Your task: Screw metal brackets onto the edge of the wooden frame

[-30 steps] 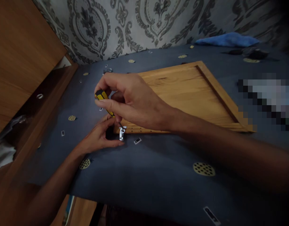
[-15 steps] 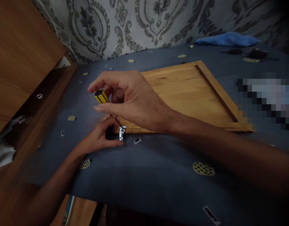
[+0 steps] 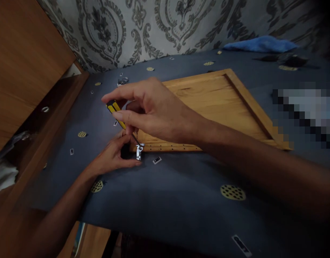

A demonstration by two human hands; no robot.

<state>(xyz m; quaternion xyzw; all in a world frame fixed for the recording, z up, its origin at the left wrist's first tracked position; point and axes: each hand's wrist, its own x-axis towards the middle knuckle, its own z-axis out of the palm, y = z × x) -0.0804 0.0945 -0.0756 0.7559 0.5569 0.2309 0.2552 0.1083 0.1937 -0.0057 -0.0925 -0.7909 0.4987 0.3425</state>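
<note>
Here, slim yellow-black screwdriver (image 3: 115,109) at shiny bracket (image 3: 139,152).

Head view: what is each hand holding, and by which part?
Right hand grips the screwdriver by its yellow-and-black handle. Left hand steadies the small metal bracket from its left side, at the corner of the wooden panel.

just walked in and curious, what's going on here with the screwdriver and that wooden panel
A person is working at the near corner of a light wooden framed panel lying on a dark blue patterned cloth. The right hand grips a yellow-and-black-handled screwdriver, its tip down on a small silver metal bracket at that corner. The left hand steadies the bracket.
</note>
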